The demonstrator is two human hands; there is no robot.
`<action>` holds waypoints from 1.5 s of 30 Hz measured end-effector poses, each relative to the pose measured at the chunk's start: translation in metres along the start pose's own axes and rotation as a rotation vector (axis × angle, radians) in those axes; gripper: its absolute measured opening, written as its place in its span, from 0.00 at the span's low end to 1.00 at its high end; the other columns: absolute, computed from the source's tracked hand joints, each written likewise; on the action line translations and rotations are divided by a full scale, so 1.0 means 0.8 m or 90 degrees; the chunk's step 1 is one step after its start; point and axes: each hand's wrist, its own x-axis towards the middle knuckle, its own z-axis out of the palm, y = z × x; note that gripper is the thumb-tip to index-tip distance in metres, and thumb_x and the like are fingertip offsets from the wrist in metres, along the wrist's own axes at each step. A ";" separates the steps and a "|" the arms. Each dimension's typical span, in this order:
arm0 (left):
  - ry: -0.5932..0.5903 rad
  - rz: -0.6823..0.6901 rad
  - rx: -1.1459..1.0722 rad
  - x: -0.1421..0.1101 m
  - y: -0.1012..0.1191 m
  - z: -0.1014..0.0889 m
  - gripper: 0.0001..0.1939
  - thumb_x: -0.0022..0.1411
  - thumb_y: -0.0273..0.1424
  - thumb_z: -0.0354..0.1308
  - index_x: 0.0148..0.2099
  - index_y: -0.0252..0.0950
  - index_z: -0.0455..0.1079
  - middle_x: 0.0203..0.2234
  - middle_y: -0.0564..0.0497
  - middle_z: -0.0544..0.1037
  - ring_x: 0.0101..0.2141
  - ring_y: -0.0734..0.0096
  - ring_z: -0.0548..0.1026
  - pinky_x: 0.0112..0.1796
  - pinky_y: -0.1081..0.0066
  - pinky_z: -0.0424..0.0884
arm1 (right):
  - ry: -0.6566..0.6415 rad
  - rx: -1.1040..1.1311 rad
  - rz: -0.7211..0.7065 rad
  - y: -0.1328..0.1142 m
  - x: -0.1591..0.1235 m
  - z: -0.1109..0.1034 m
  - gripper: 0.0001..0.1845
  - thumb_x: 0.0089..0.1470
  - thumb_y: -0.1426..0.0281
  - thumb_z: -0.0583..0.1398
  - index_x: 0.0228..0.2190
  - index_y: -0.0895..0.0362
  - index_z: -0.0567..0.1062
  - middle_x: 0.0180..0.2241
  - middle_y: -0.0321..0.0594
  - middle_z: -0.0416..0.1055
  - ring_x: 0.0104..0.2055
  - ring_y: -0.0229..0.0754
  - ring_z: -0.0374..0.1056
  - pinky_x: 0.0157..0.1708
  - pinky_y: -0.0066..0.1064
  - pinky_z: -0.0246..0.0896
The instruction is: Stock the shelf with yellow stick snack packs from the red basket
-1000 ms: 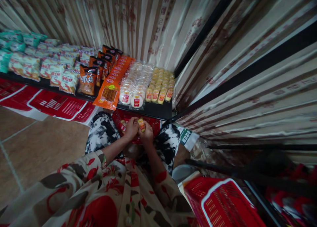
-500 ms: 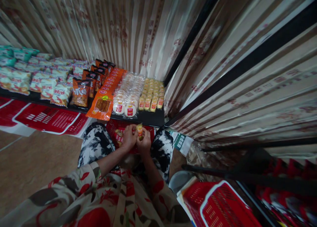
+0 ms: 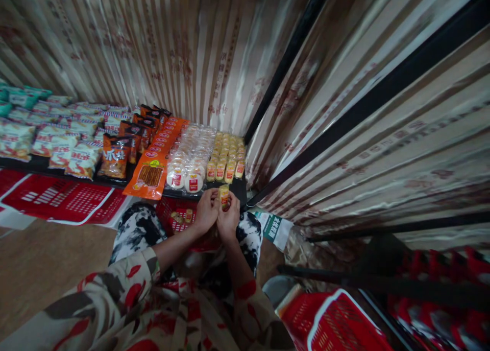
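Observation:
Both hands meet at one small yellow snack packet, held upright just in front of the low black shelf. My left hand pinches its left side and my right hand grips it from the right and below. Directly behind the packet, rows of the same yellow packets lie on the shelf. Beneath my hands a red basket rests between my knees with a few small packets in it.
The shelf also carries clear-wrapped round cakes, orange strip packets, dark orange bags and white bags. Red baskets lie under the shelf at left and at lower right. Striped paper-covered walls close in behind and right.
The hands have lifted the yellow packet up and forward, closer to the shelf edge. The view has tilted upward, so the shelf sits lower in the picture.

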 end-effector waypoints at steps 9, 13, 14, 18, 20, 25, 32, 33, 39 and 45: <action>-0.040 0.029 0.069 0.040 0.015 0.031 0.17 0.53 0.16 0.48 0.43 0.34 0.69 0.40 0.46 0.75 0.43 0.67 0.73 0.48 0.65 0.67 | 0.092 -0.006 0.047 0.014 0.043 0.008 0.22 0.53 0.65 0.53 0.49 0.59 0.64 0.45 0.50 0.67 0.47 0.46 0.63 0.50 0.41 0.58; -0.076 0.077 0.156 0.056 0.010 0.034 0.21 0.52 0.15 0.47 0.44 0.36 0.70 0.42 0.47 0.75 0.46 0.65 0.71 0.52 0.62 0.65 | 0.121 -0.017 0.047 0.025 0.057 0.014 0.21 0.54 0.65 0.51 0.49 0.59 0.63 0.47 0.51 0.66 0.50 0.47 0.62 0.51 0.42 0.56; -0.086 0.102 0.186 0.059 0.007 0.034 0.22 0.51 0.14 0.46 0.45 0.36 0.70 0.43 0.47 0.75 0.48 0.65 0.70 0.53 0.61 0.64 | 0.130 -0.018 0.052 0.028 0.060 0.015 0.21 0.55 0.65 0.51 0.49 0.59 0.63 0.48 0.52 0.66 0.51 0.47 0.62 0.52 0.42 0.55; -0.144 0.211 0.285 0.069 -0.004 0.031 0.25 0.49 0.13 0.46 0.47 0.34 0.70 0.48 0.46 0.73 0.57 0.63 0.61 0.58 0.59 0.58 | 0.139 -0.009 0.071 0.039 0.072 0.023 0.23 0.55 0.64 0.51 0.50 0.61 0.62 0.49 0.54 0.66 0.52 0.47 0.62 0.52 0.43 0.55; -0.164 0.252 0.317 0.074 -0.008 0.029 0.25 0.50 0.13 0.46 0.48 0.33 0.70 0.50 0.45 0.72 0.59 0.62 0.57 0.59 0.58 0.56 | 0.145 0.000 0.079 0.042 0.079 0.026 0.24 0.55 0.63 0.51 0.52 0.62 0.61 0.50 0.55 0.65 0.52 0.47 0.62 0.53 0.43 0.55; -0.188 0.317 0.364 0.084 -0.020 0.033 0.22 0.56 0.18 0.47 0.52 0.34 0.68 0.55 0.44 0.67 0.63 0.61 0.48 0.60 0.56 0.52 | 0.177 -0.002 0.091 0.044 0.097 0.031 0.28 0.56 0.63 0.51 0.55 0.62 0.57 0.53 0.57 0.62 0.53 0.48 0.62 0.53 0.43 0.56; -0.219 0.331 0.389 0.092 -0.045 0.042 0.23 0.58 0.24 0.52 0.57 0.37 0.64 0.58 0.45 0.64 0.64 0.58 0.46 0.60 0.53 0.50 | 0.191 -0.033 0.099 0.047 0.109 0.039 0.25 0.55 0.66 0.51 0.54 0.58 0.59 0.52 0.54 0.64 0.53 0.48 0.62 0.52 0.43 0.57; -0.221 0.335 0.392 0.093 -0.047 0.042 0.24 0.58 0.23 0.51 0.57 0.36 0.63 0.58 0.45 0.64 0.64 0.58 0.47 0.60 0.53 0.50 | 0.193 -0.030 0.103 0.048 0.111 0.039 0.25 0.55 0.66 0.51 0.54 0.58 0.60 0.52 0.54 0.64 0.52 0.48 0.62 0.52 0.43 0.57; -0.248 0.347 0.448 0.093 -0.055 0.041 0.26 0.57 0.20 0.48 0.58 0.32 0.61 0.60 0.42 0.60 0.63 0.57 0.48 0.59 0.52 0.52 | 0.174 -0.009 0.090 0.056 0.125 0.039 0.24 0.55 0.66 0.52 0.53 0.58 0.60 0.51 0.53 0.63 0.53 0.48 0.62 0.52 0.43 0.56; -0.249 0.354 0.452 0.092 -0.057 0.042 0.26 0.58 0.22 0.46 0.60 0.32 0.60 0.61 0.41 0.59 0.63 0.58 0.48 0.59 0.52 0.53 | 0.156 -0.004 0.088 0.059 0.132 0.043 0.20 0.53 0.67 0.53 0.48 0.58 0.63 0.47 0.52 0.64 0.49 0.47 0.63 0.52 0.42 0.56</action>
